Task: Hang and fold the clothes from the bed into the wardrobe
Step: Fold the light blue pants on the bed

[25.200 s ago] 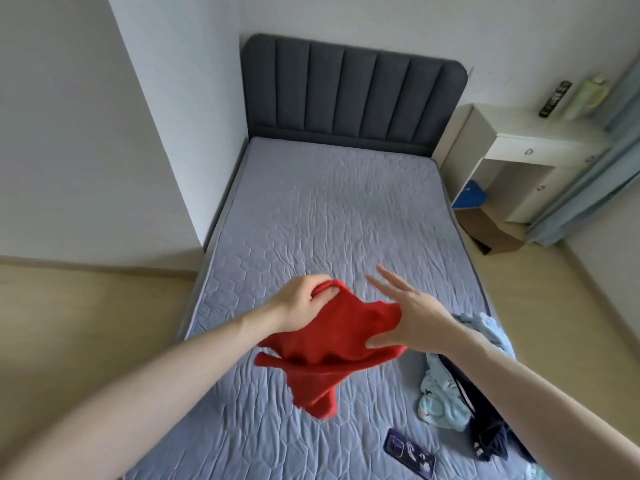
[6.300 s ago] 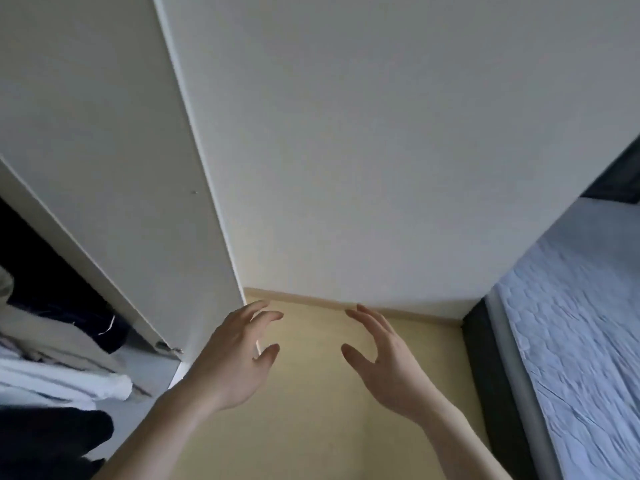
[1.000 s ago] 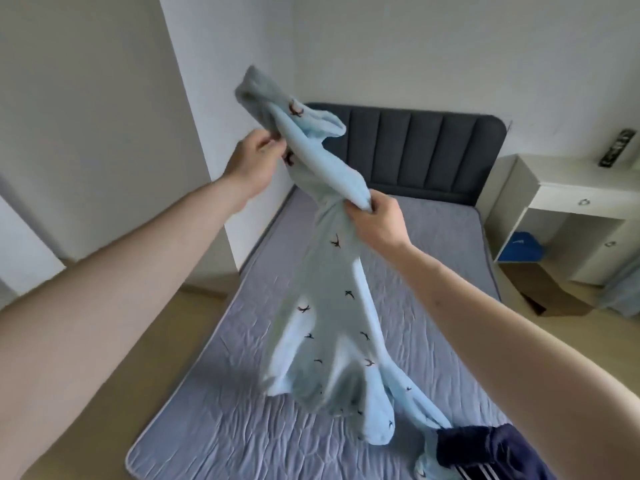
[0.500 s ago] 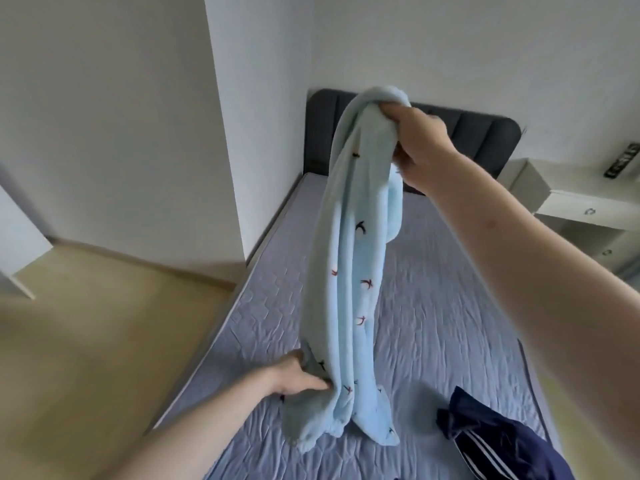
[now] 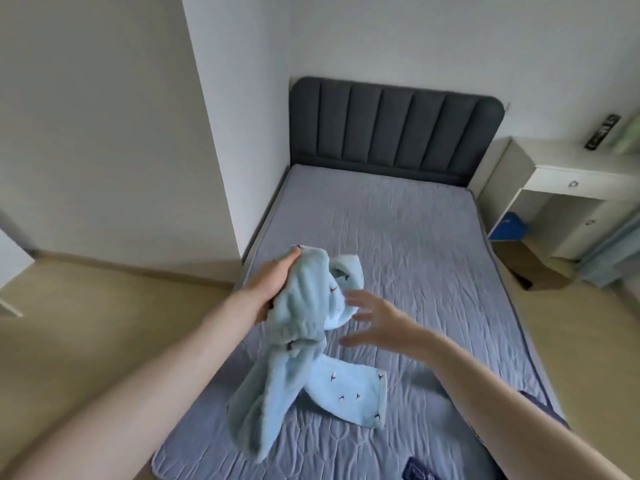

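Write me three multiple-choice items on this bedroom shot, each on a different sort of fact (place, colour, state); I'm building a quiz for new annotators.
1. Where is the headboard?
A. at the bed's far end
B. at the near end
C. on the floor

2. What colour is the garment being handled?
A. red
B. light blue with small dark marks
C. plain white

3. How are the hands placed?
A. both grip the garment
B. the left hand grips it, the right hand is spread open beside it
C. both rest flat on the mattress

Answers:
1 A, it stands against the far wall.
2 B, pale blue fabric with tiny dark marks.
3 B, left fingers curl round the bunched cloth, right fingers are straight.
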